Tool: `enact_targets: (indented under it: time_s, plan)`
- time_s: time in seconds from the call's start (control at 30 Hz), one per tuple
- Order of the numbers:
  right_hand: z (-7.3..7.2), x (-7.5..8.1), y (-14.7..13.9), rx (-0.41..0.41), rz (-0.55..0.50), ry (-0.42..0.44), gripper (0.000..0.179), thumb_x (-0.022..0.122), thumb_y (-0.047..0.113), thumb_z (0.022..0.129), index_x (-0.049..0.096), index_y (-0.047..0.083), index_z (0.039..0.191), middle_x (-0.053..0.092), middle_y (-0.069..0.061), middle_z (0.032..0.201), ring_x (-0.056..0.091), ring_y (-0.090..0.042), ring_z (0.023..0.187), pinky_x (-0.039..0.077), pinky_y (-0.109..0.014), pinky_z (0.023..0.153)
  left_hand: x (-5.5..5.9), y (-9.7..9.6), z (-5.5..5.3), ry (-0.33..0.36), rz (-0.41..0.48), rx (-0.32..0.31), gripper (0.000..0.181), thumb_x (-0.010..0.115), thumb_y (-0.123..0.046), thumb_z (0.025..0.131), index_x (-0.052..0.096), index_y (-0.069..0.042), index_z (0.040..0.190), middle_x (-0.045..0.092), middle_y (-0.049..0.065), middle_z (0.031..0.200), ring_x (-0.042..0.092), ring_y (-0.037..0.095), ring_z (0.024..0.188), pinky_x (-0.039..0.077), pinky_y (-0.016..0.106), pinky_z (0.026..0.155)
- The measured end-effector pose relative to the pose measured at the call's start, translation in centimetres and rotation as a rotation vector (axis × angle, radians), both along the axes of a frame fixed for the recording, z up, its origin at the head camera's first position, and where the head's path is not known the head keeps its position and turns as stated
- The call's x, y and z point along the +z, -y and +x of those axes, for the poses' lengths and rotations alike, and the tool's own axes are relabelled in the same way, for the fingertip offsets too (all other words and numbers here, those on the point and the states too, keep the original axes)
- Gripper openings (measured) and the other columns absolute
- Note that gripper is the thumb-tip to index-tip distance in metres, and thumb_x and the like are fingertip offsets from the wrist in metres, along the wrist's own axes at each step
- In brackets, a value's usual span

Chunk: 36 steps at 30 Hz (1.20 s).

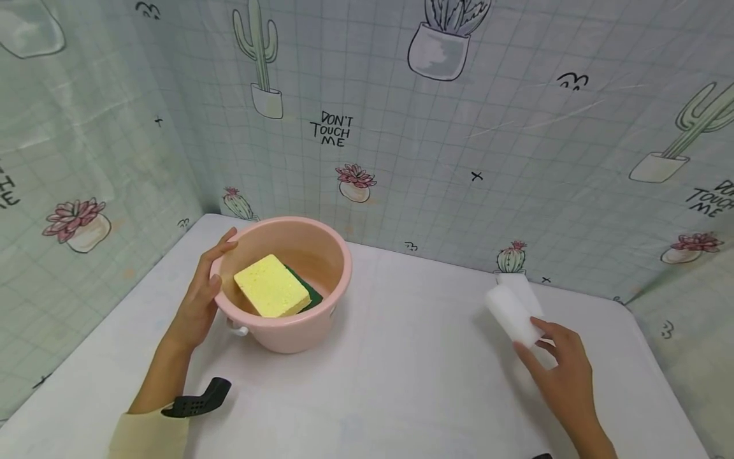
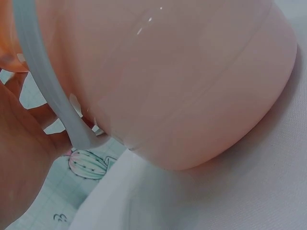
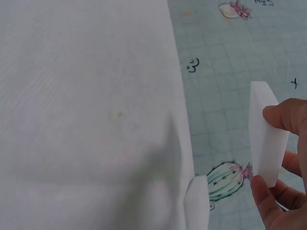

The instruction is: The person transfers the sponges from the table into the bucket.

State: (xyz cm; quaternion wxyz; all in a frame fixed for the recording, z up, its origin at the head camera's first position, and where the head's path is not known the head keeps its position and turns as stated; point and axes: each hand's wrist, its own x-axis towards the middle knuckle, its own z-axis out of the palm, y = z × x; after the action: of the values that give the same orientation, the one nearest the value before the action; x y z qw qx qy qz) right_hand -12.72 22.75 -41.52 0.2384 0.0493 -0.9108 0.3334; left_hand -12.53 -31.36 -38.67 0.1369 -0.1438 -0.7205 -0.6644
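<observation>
A pink bucket (image 1: 298, 331) with a pale handle (image 2: 45, 79) stands at the left of the white table. My left hand (image 1: 195, 309) grips its left rim, thumb and fingers spread along the edge. Inside the bucket, a yellow sponge (image 1: 272, 287) lies over a dark green piece (image 1: 312, 298), mostly hidden. Over at the right, my right hand (image 1: 564, 370) pinches a white sponge block (image 1: 510, 313) between thumb and fingers, raised above the table. A second white block (image 3: 197, 203) lies behind it near the table's back edge, partly covered by the held one in the head view.
Sheeting printed with cacti (image 1: 401, 153) rises along the back and both sides of the white table (image 1: 395, 357). A black wrist strap (image 1: 197, 401) sits on my left forearm by the sleeve (image 1: 149, 437).
</observation>
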Motion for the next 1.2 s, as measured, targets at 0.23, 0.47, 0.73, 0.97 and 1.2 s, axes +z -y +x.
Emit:
enact_targets:
  time_s: [0.23, 0.47, 0.73, 0.97, 1.2]
  plan:
    - [-0.6, 2.3, 2.9, 0.027, -0.013, 0.026, 0.056, 0.081, 0.009, 0.076, 0.058, 0.005, 0.127, 0.052, -0.009, 0.12, 0.051, -0.013, 0.099, 0.037, -0.001, 0.083, 0.0, 0.0, -0.2, -0.014, 0.021, -0.015, 0.053, 0.038, -0.025, 0.095, 0.032, -0.014, 0.146, 0.011, -0.003, 0.159, 0.009, 0.022, 0.144, 0.008, 0.058, 0.112]
    - [-1.2, 3.7, 5.9, 0.105, -0.063, 0.013, 0.054, 0.08, 0.01, 0.077, 0.059, 0.007, 0.126, 0.053, -0.007, 0.119, 0.052, -0.01, 0.097, 0.038, -0.004, 0.084, -0.1, -0.1, -0.1, -0.009, 0.015, -0.013, 0.053, 0.038, -0.026, 0.095, 0.032, -0.015, 0.147, 0.011, -0.003, 0.159, 0.01, 0.022, 0.144, 0.01, 0.056, 0.112]
    - [-1.6, 5.6, 9.3, 0.193, -0.133, -0.038, 0.049, 0.078, 0.013, 0.08, 0.062, 0.01, 0.126, 0.054, -0.008, 0.122, 0.058, -0.018, 0.097, 0.041, -0.008, 0.081, 0.0, 0.0, -0.1, 0.01, -0.006, 0.011, 0.054, 0.038, -0.026, 0.095, 0.031, -0.014, 0.147, 0.012, -0.005, 0.159, 0.01, 0.021, 0.144, 0.013, 0.056, 0.112]
    - [-2.0, 7.6, 12.7, 0.329, -0.232, -0.101, 0.049, 0.077, 0.008, 0.08, 0.061, 0.008, 0.126, 0.054, -0.008, 0.124, 0.054, -0.015, 0.101, 0.043, -0.012, 0.085, 0.1, 0.0, 0.2, 0.011, -0.003, 0.012, 0.053, 0.039, -0.026, 0.095, 0.032, -0.013, 0.146, 0.013, -0.005, 0.158, 0.011, 0.022, 0.144, 0.015, 0.053, 0.112]
    - [-2.5, 8.7, 15.1, 0.375, -0.244, -0.119, 0.045, 0.077, 0.013, 0.081, 0.063, 0.009, 0.124, 0.058, -0.005, 0.121, 0.057, -0.015, 0.101, 0.051, -0.029, 0.087, -0.1, 0.1, 0.0, -0.004, 0.004, -0.007, 0.053, 0.039, -0.027, 0.095, 0.032, -0.017, 0.147, 0.011, -0.003, 0.159, 0.011, 0.023, 0.143, 0.016, 0.05, 0.113]
